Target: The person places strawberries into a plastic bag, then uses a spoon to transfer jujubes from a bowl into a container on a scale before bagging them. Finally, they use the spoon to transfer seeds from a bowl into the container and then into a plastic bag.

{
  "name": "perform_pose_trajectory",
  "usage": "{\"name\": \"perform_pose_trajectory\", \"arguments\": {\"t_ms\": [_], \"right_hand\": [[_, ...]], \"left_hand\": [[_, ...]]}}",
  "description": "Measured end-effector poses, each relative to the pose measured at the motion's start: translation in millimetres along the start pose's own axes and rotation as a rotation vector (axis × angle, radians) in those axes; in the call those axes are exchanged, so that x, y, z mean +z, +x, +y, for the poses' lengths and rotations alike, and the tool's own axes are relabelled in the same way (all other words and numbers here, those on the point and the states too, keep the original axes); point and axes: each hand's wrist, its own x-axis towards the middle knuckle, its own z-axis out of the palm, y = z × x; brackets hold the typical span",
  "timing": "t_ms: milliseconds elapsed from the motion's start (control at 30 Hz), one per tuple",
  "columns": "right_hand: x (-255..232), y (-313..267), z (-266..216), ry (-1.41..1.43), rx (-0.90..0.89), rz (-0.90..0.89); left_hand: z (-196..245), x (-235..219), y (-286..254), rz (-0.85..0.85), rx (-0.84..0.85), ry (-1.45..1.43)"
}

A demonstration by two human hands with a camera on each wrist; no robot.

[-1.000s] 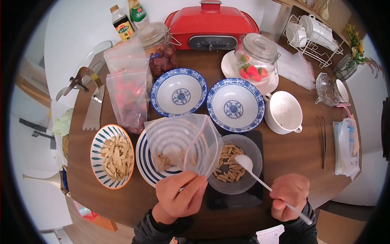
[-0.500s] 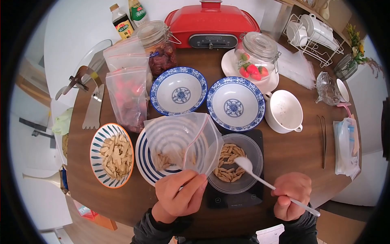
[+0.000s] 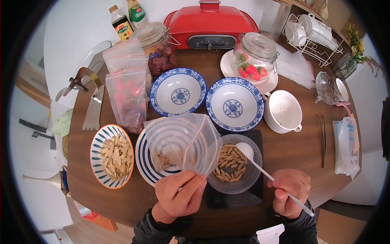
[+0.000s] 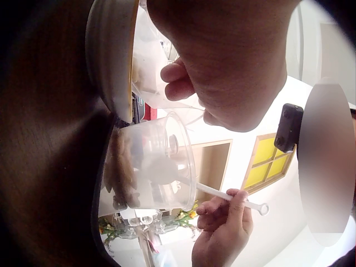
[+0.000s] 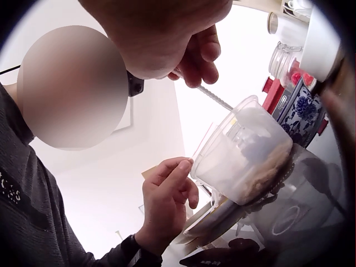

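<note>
My left hand [image 3: 178,193] pinches the edge of a clear zip bag [image 3: 174,132], which holds a few tan pieces and lies over a blue-ringed plate [image 3: 143,162]. Gripped by its handle in my right hand [image 3: 290,191] is a white long-handled spoon [image 3: 245,151]. Its bowl is inside a clear plastic tub [image 3: 255,173], at the far right of the tan, slender dried pieces [image 3: 229,177] on the tub's bottom. Under the tub sits a black kitchen scale [image 3: 235,202]. The left wrist view shows the spoon's bowl [image 4: 160,168] through the tub's wall.
An oval bowl [image 3: 94,162] of pale dried slices stands at left. Behind are two blue-and-white bowls [image 3: 178,105], a white two-handled cup [image 3: 284,110], bagged fruit [image 3: 128,97], glass jars [image 3: 260,49] and a red electric cooker [image 3: 211,24]. Tweezers [image 3: 323,142] lie at right.
The spoon's bowl has moved to the far side of the tub, and the dried pieces now lie bunched to the left. My left hand and the bag have stayed put.
</note>
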Motion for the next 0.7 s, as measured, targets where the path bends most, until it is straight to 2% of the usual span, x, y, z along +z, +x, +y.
{"name": "perform_pose_trajectory", "arguments": {"t_ms": [133, 200, 333, 400, 533, 633, 700], "right_hand": [[-0.5, 2.9, 1.7, -0.029, -0.032, -0.068], [-4.2, 4.0, 1.6, 0.1, -0.013, -0.145], [6.4, 0.2, 3.9, 0.22, 0.063, -0.079], [6.8, 2.5, 3.7, 0.119, 0.12, -0.102], [0.2, 2.2, 1.1, 0.077, 0.094, -0.116], [3.3, 1.2, -1.2, 0.237, 0.198, -0.027], [0.4, 5.7, -2.1, 0.263, 0.29, -0.197]], "left_hand": [[-0.3, 0.5, -0.7, 0.0, -0.002, 0.002], [0.2, 0.0, -0.1, -0.001, -0.001, 0.004], [0.0, -0.2, -0.5, -0.004, -0.001, 0.003], [0.4, -0.2, 0.3, -0.002, 0.001, 0.004], [0.1, 0.3, 0.2, 0.005, 0.001, -0.002], [0.0, 0.6, -0.3, 0.008, 0.001, -0.004], [0.1, 0.3, -0.4, 0.005, 0.0, -0.002]]}}
